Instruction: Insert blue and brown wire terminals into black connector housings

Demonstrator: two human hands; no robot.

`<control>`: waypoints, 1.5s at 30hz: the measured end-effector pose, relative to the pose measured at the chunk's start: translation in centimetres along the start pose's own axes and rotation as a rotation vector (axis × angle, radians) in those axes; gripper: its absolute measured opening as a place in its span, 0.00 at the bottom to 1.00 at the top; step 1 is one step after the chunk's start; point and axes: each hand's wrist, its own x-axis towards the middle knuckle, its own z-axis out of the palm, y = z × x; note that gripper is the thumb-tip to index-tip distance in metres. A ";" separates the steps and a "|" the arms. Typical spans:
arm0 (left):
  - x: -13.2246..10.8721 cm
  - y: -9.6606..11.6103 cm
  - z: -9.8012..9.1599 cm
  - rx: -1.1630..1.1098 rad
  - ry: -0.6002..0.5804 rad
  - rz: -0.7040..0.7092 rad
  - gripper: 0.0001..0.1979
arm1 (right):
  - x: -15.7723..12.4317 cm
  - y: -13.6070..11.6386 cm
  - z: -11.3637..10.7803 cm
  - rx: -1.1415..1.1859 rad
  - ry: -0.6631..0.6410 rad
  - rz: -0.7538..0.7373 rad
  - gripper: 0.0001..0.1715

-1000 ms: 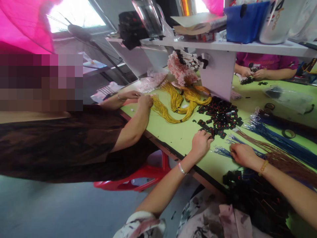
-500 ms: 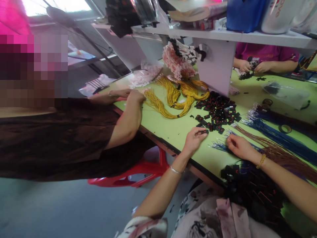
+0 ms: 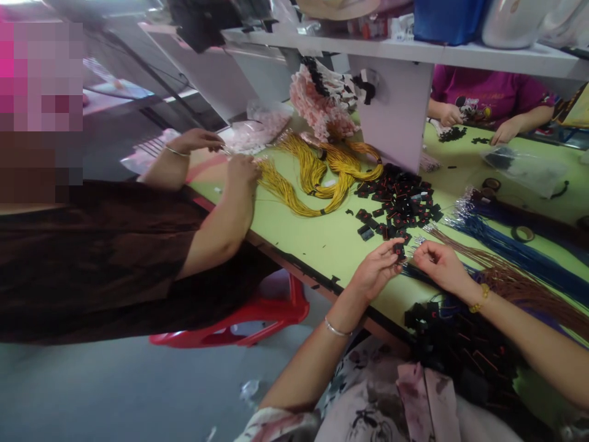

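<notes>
Between the fingertips and thumb of my left hand (image 3: pixel 376 270) is a small black plastic connector housing (image 3: pixel 399 251) with a red mark. Just right of it, my right hand (image 3: pixel 439 265) is closed in a pinch on what looks like a thin wire; its tip is too small to see clearly. The two hands almost meet above the table's near edge. Beneath and beside my right hand lie blue wires with metal terminals, partly hidden by it. A heap of black connector housings (image 3: pixel 405 199) lies just beyond my hands.
Brown wires (image 3: pixel 497 264) and blue wire bundles (image 3: pixel 515 239) stretch to the right. Yellow wire bundles (image 3: pixel 294 193) lie left of the heap. More black pieces (image 3: pixel 464 350) fill my lap area. One co-worker sits at left, another across the table. A shelf (image 3: pixel 400 52) overhangs the back.
My left hand has moved right with the black housing, turning it upright toward my right hand. My right hand has stayed nearly in place. The left co-worker's hands have moved apart.
</notes>
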 end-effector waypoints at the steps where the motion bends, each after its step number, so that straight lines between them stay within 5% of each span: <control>1: 0.0 -0.1 0.2 -0.013 -0.008 -0.007 0.20 | -0.1 0.0 0.0 -0.017 0.016 -0.004 0.10; 19: 0.0 -1.6 0.5 -0.084 -0.050 0.007 0.19 | -0.5 -0.1 0.0 -0.301 0.111 -0.088 0.06; 27: -0.2 -2.4 1.2 0.166 0.078 0.175 0.19 | -0.4 0.2 0.2 -0.398 0.094 -0.199 0.07; 32: -0.4 -2.9 1.7 0.138 0.156 0.161 0.20 | -0.4 0.7 0.2 -0.561 0.041 -0.370 0.08; 40: -0.1 -3.2 1.6 0.164 0.170 0.204 0.20 | 0.0 0.3 0.1 -0.405 -0.017 -0.194 0.09; 45: -0.1 -3.5 1.9 0.254 0.214 0.249 0.18 | 0.0 0.4 0.4 -0.497 0.003 -0.176 0.10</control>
